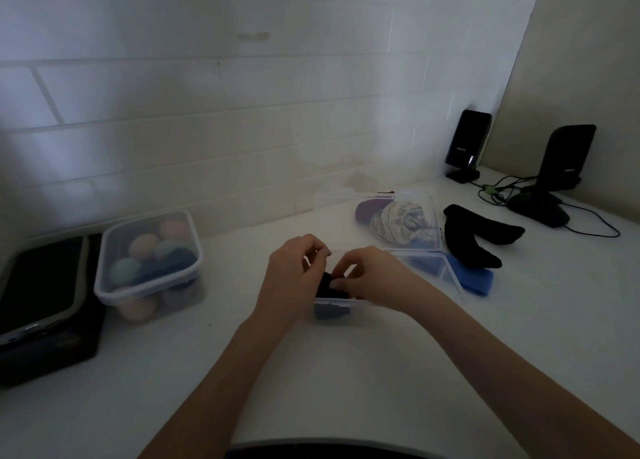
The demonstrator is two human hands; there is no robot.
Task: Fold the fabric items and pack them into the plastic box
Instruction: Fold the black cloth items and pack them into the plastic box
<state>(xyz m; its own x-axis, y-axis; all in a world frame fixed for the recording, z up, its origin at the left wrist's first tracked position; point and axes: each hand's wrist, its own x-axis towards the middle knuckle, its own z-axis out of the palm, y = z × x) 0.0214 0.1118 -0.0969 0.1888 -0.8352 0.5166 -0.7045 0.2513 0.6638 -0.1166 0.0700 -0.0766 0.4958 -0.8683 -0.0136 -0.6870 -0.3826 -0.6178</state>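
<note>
Grip: I have both hands closed on a dark fabric bundle (329,284); the left hand (291,275) pinches its left side, and the right hand (367,275) presses fingertips onto its top right.
Bundle position: it sits at the mouth of the small plastic box (334,308), part in, part above the rim; how deep I cannot tell, my hands cover it.
Box contents: something dark blue shows through the near wall, low down.
Handling: I judge the bundle light, soft and springy, so it will unroll if I let go early; best held across the fold and pushed down flat, not pulled by an edge.
Box behaviour: thin clear plastic, probably light enough to slide on the white counter (346,372) if I push sideways.
Waiting items: black socks (478,233) and a blue fabric strip (474,282) lie right of my hands, apart from the box.
Nearby: an open clear case (332,204) with patterned and purple fabric behind; a lidded tub (149,268) of coloured balls to the left.
Far right: two black speakers (467,143) with cables, well clear.
</note>
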